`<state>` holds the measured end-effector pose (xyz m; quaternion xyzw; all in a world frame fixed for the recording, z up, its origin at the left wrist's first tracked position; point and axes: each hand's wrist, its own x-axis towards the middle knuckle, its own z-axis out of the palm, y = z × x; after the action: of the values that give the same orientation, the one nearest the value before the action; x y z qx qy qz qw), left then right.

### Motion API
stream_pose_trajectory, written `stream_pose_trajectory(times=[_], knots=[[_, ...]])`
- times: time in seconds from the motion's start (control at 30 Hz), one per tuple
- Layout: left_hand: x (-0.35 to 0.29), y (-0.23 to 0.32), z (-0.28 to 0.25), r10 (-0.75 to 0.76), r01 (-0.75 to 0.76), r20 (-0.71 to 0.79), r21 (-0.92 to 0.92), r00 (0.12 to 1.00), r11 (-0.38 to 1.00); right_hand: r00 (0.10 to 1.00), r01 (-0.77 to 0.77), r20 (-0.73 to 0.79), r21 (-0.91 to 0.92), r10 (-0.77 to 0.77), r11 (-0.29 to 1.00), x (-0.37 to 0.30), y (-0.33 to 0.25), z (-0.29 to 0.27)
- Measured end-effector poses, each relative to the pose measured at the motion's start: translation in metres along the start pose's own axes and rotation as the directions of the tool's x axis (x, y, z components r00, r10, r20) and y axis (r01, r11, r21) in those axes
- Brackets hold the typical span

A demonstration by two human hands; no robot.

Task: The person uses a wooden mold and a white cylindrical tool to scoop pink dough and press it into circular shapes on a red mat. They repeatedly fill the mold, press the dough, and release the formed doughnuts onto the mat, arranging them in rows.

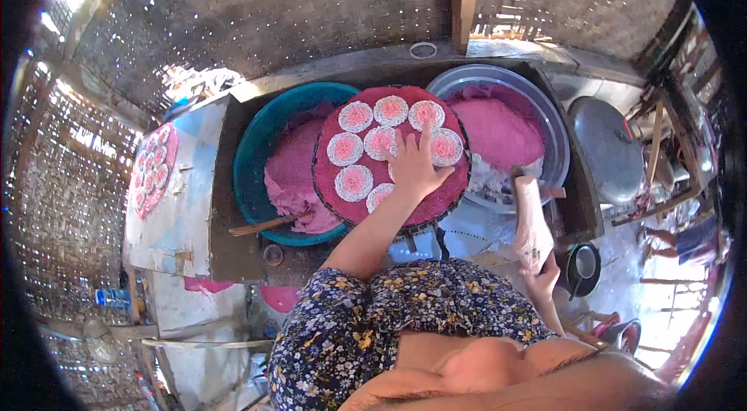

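Observation:
My left hand (420, 166) reaches over a round tray (405, 220) with a deep pink surface, fingers spread. Its fingertips are at the lacy white discs with pink centres, and whether they touch is unclear. Several such discs, one of them a disc (354, 183) at the lower left, lie across the tray; the hand and forearm partly hide others. My right hand (542, 275) grips the lower end of what looks like a white cloth piping bag (534, 228) with a dark tubular tip. That tip points away from me, at the near rim of the grey metal basin (562, 139).
Pink dough-like mass (498, 127) and whitish material fill the metal basin. A teal basin (253, 170) holds more pink mass, with a wooden stick (268, 224) across its rim. Another disc-covered pink round (156, 168) lies on the left ledge. A dark pan (583, 269) stands at right.

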<state>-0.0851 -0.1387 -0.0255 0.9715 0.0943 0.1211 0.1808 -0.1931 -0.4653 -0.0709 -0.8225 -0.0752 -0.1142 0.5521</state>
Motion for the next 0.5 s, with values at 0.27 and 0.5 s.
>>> stream_pose_trajectory(times=[0.27,0.5], knots=[[0.015,0.002,0.015,-0.022,0.021,0.008,0.035,1.0,0.999,0.991,-0.113,0.038,-0.243,0.126,0.963,-0.065,0.025,-0.019],[0.019,0.005,0.01,0.001,-0.001,-0.022,0.0,1.0,1.0,0.981,-0.194,-0.016,-0.224,0.195,0.955,-0.08,0.022,-0.024]])
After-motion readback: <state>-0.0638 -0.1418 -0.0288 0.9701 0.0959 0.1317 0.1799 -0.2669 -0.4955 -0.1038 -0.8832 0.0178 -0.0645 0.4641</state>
